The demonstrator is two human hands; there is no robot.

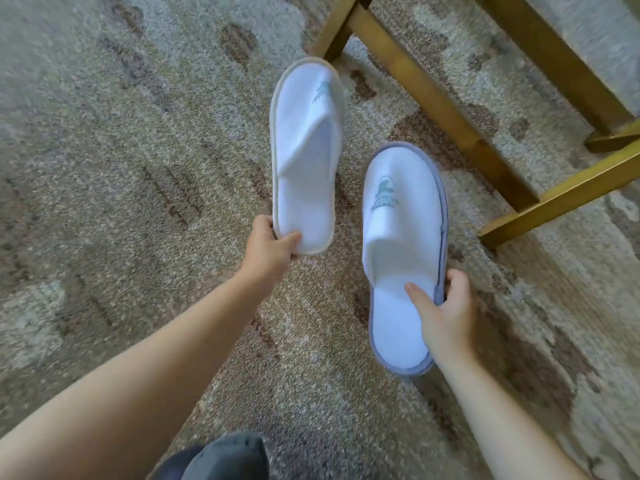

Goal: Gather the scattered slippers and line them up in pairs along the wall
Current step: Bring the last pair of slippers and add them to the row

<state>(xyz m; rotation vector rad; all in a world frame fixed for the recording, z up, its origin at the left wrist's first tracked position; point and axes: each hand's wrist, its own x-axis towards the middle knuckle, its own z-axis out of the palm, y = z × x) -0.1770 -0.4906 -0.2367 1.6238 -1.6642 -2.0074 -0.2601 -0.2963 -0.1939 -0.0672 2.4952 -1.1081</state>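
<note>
- Slippers in hand, none yet at a wall: a dark-clothed knee [221, 455] shows at the bottom edge, and two bare forearms reach forward over a mottled grey-brown carpet [104, 168].
- Nearer the camera, the right hand [446, 313] pinches the grey-trimmed slipper [401, 271] at its heel side, thumb laid on the white insole and the other fingers curled round the outer rim; the toe, with a green printed logo, points away from the person.
- Slightly farther out, the left hand [268, 245] grips the white-trimmed slipper [304, 157] at the heel edge, thumb on top and fingers under the sole; this one looks lifted off the carpet and is a little blurred.
- By their edging the two do not look like a matched pair, though the blur leaves that uncertain.
- Beyond them stand the brass-coloured legs and rails of a furniture frame [440, 109], just past the toes of both slippers.
- Progress, as a judgement: gathering is under way, with two slippers collected. No wall, no finished row and no other slippers are in view, so sorting into pairs and lining up appear still to be done.
</note>
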